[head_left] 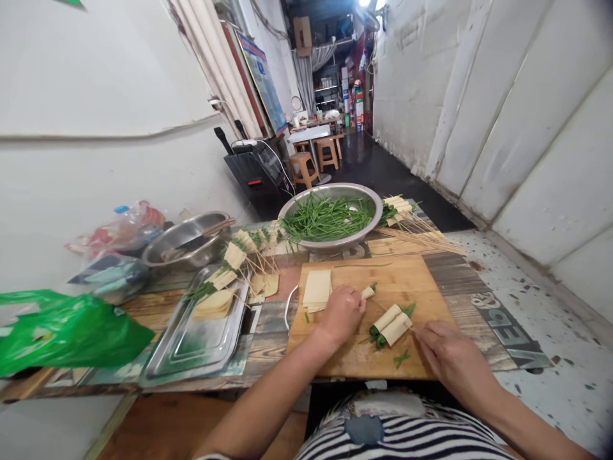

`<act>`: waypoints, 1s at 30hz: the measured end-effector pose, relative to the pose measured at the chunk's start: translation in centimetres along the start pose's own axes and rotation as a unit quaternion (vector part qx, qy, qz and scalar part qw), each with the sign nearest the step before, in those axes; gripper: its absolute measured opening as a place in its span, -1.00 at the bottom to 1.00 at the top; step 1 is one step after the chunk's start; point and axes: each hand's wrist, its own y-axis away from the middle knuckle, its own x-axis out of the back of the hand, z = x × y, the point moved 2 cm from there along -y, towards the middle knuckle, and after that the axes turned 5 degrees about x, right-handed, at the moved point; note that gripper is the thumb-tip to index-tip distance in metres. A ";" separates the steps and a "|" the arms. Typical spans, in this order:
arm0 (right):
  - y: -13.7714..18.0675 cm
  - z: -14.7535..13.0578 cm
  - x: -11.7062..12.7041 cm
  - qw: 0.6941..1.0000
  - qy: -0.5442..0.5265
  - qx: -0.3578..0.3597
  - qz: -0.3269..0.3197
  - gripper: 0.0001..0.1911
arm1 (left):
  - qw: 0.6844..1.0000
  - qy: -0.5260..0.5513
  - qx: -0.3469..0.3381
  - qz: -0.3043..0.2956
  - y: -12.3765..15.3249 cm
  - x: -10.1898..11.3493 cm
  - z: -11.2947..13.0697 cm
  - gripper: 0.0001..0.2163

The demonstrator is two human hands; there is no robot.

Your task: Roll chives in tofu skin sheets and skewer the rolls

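Observation:
My left hand (342,313) is closed around a small tofu-skin roll (368,292) with green chives poking from its end, over the wooden cutting board (345,364). Two more rolls (393,324), filled with chives, sit side by side on a thin bamboo skewer. The fingers of my right hand (447,351) pinch that skewer close beside the rolls; most of it is hidden by the hand. A stack of tofu-skin sheets (317,289) lies on the board just left of my left hand. Bits of chive (401,359) are scattered near the front.
Behind the board stands a steel basin of chives (330,220). Loose skewers (421,239) and finished skewered rolls (398,207) lie right of it. On the left are a metal tray (201,348), more skewered rolls (234,255), a steel bowl (191,255) and a green bag (76,332).

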 end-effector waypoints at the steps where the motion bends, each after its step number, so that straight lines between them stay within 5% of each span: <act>1: 0.1 0.0 0.0 1.000 -0.005 0.001 0.002 -0.68 | 1.000 -0.001 0.001 -0.003 0.0 0.0 0.0 -0.82; 21: -0.6 0.2 -0.5 0.998 -0.061 0.007 0.010 -0.69 | 0.998 0.026 0.007 -0.054 -0.2 0.6 0.1 -0.83; 30: -3.0 -0.1 -0.2 0.996 -0.044 0.064 0.037 -0.71 | 0.998 0.037 -0.009 -0.047 -0.2 0.8 0.0 -0.83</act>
